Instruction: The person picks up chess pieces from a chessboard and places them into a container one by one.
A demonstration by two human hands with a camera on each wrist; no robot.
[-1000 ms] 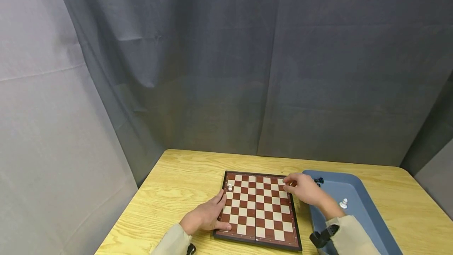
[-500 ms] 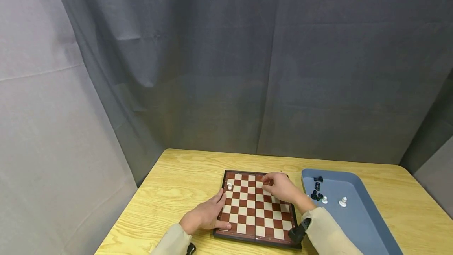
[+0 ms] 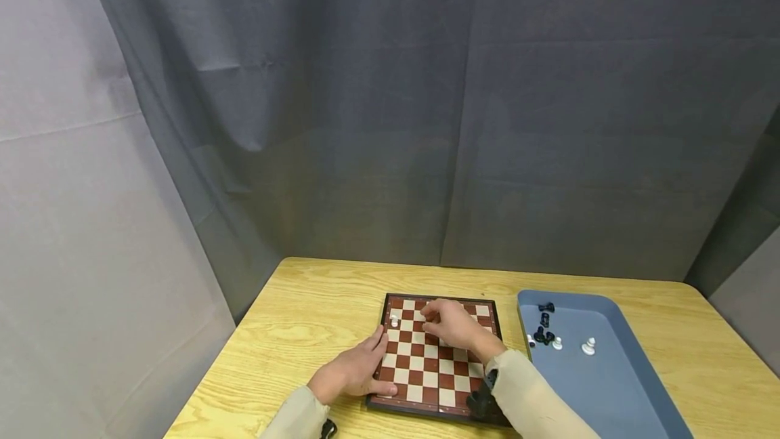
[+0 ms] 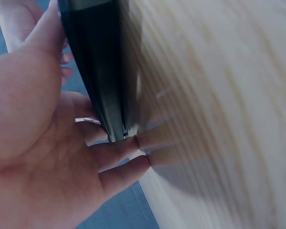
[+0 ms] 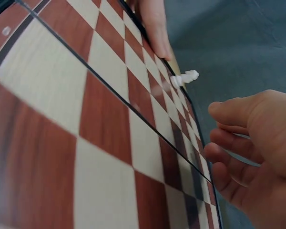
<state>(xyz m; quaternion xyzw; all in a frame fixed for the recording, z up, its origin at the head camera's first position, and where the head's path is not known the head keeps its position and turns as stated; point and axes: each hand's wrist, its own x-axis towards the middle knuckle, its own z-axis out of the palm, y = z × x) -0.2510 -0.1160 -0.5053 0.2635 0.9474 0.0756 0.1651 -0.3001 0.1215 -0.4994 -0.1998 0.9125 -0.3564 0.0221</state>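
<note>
The red-and-white chessboard (image 3: pixel 414 363) lies unfolded on the wooden table. One small white chess piece (image 3: pixel 394 321) stands on it near the far left corner; its exact kind is hard to tell. My left hand (image 3: pixel 352 368) rests along the board's left edge, with straight fingers at its side and the thumb on its near left part. My right hand (image 3: pixel 453 325) hovers over the far middle of the board, fingers loosely bent and apart from the thumb. Nothing lies between those fingers (image 5: pixel 229 138) in the right wrist view, where the white piece stands just beyond them.
On the right is a blue tray (image 3: pixel 609 385). Several black chess pieces (image 3: pixel 544 320) lie near its left side, with white pieces such as a pawn (image 3: pixel 588 346) among and beside them. A grey curtain (image 3: pixel 365 120) hangs behind the table (image 3: pixel 329 290).
My right hand has moved left from the board's far right corner to its far middle, nearer the white piece. More of the tray's pieces now show. The left hand has stayed put.
</note>
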